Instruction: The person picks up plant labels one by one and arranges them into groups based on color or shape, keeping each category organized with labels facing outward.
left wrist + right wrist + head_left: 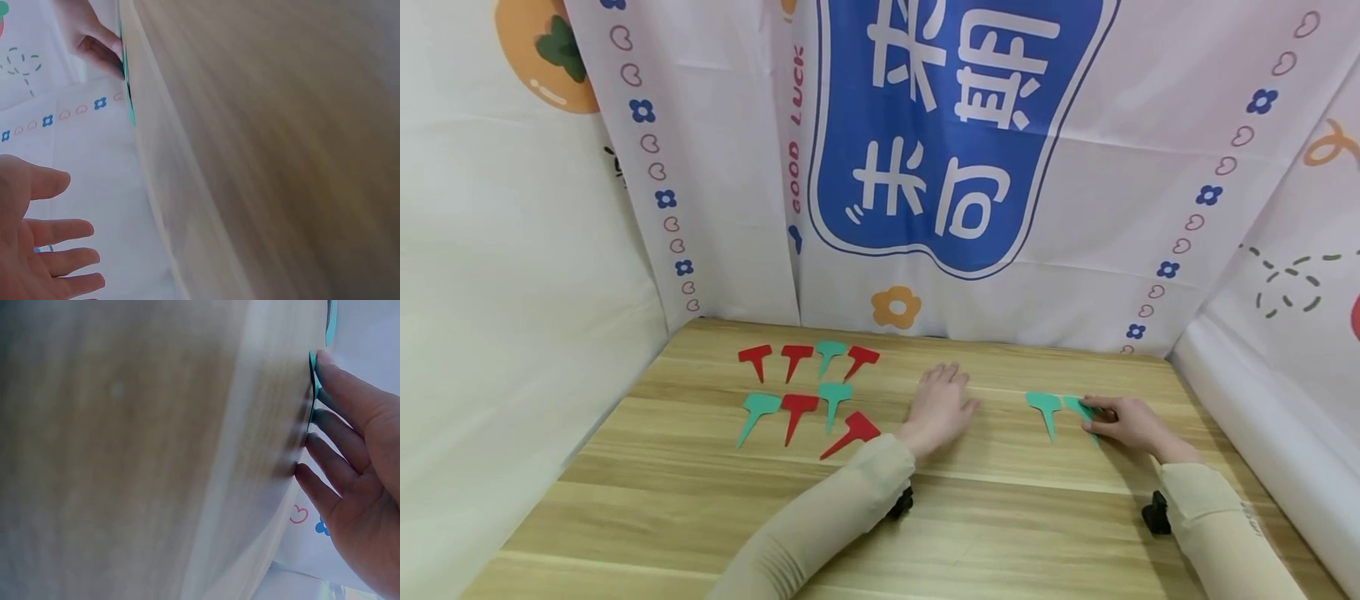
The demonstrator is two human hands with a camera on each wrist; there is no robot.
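Observation:
My right hand (1133,423) is at the right of the table, its thumb and fingers pinching a green T-shaped plant label (1078,407) partly hidden beneath them. Just left of it lies another green plant label (1043,405), stem toward me. In the right wrist view the pinched label shows edge-on by the thumb (340,381). My left hand (942,407) is near the middle with fingers spread, holding nothing. Left of that hand, red and green plant labels lie in two rows, among them a red label (856,429) beside the left sleeve and a green label (835,398).
The wooden table (970,525) meets a printed white cloth backdrop (737,208) along its far edge. White cloth also hangs at both sides. A small black device (1157,512) sits by the right wrist.

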